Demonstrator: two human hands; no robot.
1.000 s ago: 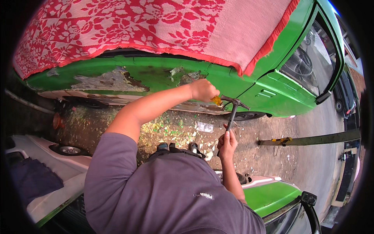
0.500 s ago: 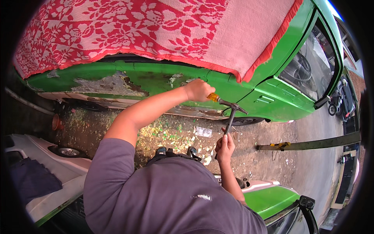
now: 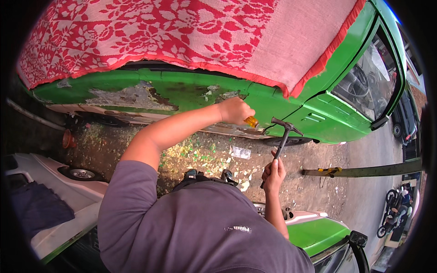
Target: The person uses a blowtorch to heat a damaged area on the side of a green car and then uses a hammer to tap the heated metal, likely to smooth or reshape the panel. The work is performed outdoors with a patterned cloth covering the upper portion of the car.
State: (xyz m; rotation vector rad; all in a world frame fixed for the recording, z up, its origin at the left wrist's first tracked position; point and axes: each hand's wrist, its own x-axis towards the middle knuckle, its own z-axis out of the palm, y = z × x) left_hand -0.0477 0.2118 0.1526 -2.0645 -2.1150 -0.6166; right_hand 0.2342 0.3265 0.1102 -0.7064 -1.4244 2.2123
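Observation:
My left hand (image 3: 236, 111) is closed around a tool with a translucent amber handle (image 3: 251, 121). The handle's butt end points toward the right; its other end is hidden by the hand and cannot be made out. The hand is in front of the lower green side panel (image 3: 268, 102) of a vehicle, by a patch of cracked, scraped paint (image 3: 229, 95). In my right hand (image 3: 274, 174) is a hammer (image 3: 285, 134), gripped low on its dark shaft. Its head is raised to the right of the amber handle, with a gap between them.
A red and pink floral cloth (image 3: 173, 36) hangs over the vehicle's upper side. Paint flakes (image 3: 195, 152) litter the ground around my feet. A post (image 3: 364, 170) with yellow-black tape is at right. Behind me is another green and white vehicle (image 3: 318, 234); a white one (image 3: 54, 182) is at left.
The hammer head has come away from the amber handle's end, toward the right, and my right hand has shifted right with it. The left hand keeps its hold, slightly lower in view.

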